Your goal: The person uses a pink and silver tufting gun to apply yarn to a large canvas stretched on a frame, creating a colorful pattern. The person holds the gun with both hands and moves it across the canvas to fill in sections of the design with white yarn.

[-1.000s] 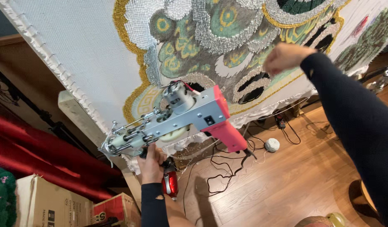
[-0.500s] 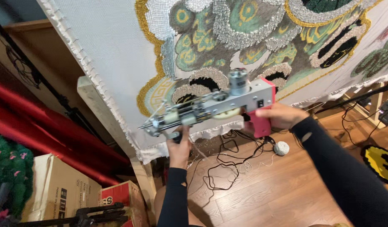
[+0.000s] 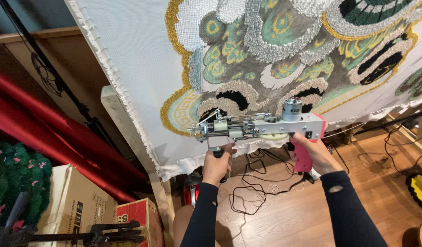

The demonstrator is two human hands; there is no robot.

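Tufting gun (image 3: pixel 261 126) held level before the rug (image 3: pixel 284 55), left hand (image 3: pixel 218 164) clenched on its front handle, right hand (image 3: pixel 311 153) gripping the pink grip (image 3: pixel 302 160), cables (image 3: pixel 256 183) on floor.

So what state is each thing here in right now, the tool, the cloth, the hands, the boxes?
Tufting gun: held level in both hands, needle end pointing left, close to the cloth.
Left hand: closed on the front grip.
Right hand: closed on the pink handle.
Backing cloth: stretched on a wooden frame, partly tufted.
Cables: lying loose on the floor.
Cardboard boxes: closed.
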